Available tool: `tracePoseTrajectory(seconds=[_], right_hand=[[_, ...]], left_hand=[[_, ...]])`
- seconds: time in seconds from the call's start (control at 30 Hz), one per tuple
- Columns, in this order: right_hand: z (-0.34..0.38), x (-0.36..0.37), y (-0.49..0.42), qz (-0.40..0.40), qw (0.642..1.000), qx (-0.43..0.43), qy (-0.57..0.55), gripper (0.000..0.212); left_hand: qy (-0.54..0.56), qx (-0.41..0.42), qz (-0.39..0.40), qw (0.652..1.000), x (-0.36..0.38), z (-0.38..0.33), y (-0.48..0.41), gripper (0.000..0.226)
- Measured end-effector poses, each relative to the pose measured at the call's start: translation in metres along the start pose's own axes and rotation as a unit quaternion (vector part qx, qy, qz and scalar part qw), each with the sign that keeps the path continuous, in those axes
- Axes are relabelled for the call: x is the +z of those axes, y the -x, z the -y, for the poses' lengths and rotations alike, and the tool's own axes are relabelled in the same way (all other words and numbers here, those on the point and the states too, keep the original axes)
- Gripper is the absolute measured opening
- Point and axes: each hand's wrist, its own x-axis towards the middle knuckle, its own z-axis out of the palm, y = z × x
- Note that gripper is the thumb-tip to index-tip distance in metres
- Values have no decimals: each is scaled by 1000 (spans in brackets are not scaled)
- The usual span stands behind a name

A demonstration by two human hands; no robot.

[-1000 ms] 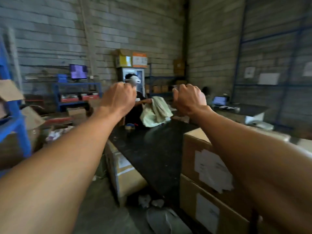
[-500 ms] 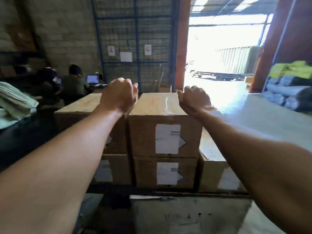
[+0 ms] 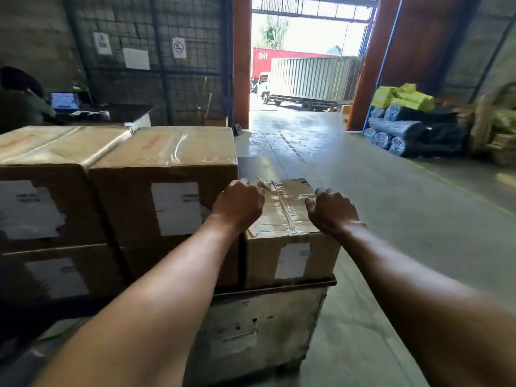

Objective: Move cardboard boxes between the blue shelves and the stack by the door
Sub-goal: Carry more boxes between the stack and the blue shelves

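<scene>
Fists fill the head view: the left hand and right hand are both curled, holding nothing that shows, over the taped top of the small cardboard box. The box sits on a worn crate, just beside the 2-high stack near the open door. Best handling, probably: uncurl the fingers, take opposite sides low, and lift level, clear of the stack.

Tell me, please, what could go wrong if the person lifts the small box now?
1. The small box sits at the right edge of the crate; a clumsy pull might tip it onto the floor.
2. The left hand is close beside the tall box, so its fingers could get pinched there.
3. The right hand may slip on the glossy tape.
</scene>
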Motion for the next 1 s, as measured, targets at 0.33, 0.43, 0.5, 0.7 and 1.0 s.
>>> tracePoseTrajectory(seconds=[0.33,0.43,0.5,0.7,1.0], right_hand=[[-98,78,-21,140,990,-13,4,72],[-111,100,-33,189,982,5,-17,82],[-118,120,-33,205,978,9,-41,86],[-124,167,-20,118,985,27,-123,102],[-125,194,-21,26,968,47,-244,102]], left_hand=[[-3,-150,166,975,138,-25,10,84],[-25,-186,204,961,164,-23,12,106],[-59,-188,204,959,174,-23,15,110],[-14,-229,79,970,204,-22,39,104],[104,-299,-9,948,219,-34,47,94]])
